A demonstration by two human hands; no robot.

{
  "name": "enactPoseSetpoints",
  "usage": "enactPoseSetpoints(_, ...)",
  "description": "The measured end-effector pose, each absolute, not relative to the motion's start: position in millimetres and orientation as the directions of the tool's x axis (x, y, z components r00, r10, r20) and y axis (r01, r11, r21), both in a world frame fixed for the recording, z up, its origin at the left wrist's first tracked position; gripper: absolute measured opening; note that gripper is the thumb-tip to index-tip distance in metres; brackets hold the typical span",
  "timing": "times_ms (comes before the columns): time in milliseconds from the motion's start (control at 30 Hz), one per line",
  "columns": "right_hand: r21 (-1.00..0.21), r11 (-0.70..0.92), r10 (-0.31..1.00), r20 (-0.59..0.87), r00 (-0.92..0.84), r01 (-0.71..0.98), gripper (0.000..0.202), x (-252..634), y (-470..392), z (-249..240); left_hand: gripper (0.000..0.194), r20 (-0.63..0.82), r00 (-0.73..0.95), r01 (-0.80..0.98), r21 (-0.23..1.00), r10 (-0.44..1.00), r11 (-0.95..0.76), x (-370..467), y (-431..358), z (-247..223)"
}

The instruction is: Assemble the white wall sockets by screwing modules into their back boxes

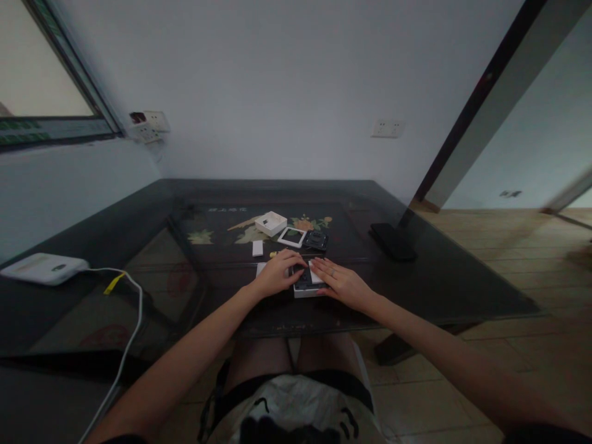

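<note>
A small white box-like unit (307, 293) with a dark inner part lies near the front edge of the dark glossy table (222, 314). My left hand (278, 272) rests at its left side, fingers bent, fingertips on the dark part. From the right, my right hand (340, 280) lies over the unit with fingers stretched out, touching a white rocker piece (315, 274) on it. Another white piece (260, 269) is partly hidden beside my left hand. Behind the hands sits a thin tool with a yellow end (273, 254), largely covered.
Farther back are an open white box (271, 223), a white square frame (291, 237), a black square plate (316, 240) and a small white block (258, 248). A black phone-like object (393, 241) lies right. At left, a white device (45, 269) trails a cable (140, 302).
</note>
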State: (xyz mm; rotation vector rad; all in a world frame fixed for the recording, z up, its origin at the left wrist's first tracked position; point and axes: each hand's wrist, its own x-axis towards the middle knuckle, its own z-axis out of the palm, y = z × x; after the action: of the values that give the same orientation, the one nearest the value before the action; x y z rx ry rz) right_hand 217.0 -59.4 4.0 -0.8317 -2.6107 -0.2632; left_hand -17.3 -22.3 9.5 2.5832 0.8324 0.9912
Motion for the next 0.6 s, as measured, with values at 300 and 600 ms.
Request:
enactPoseSetpoints(300, -0.051, 0.804, 0.559, 0.404, -0.724, 0.592, 0.060, 219.5, -63.3, 5.1, 0.018, 0.531, 0.614, 0.422, 0.404, 0.584, -0.812, -17.7, -23.6, 10.3)
enactPoseSetpoints(600, -0.394, 0.715, 0.698, 0.443, -0.562, 0.577, 0.045, 214.7, -66.5, 2.4, 0.018, 0.525, 0.571, 0.426, 0.467, 0.631, -0.775, -20.6, -21.3, 13.2)
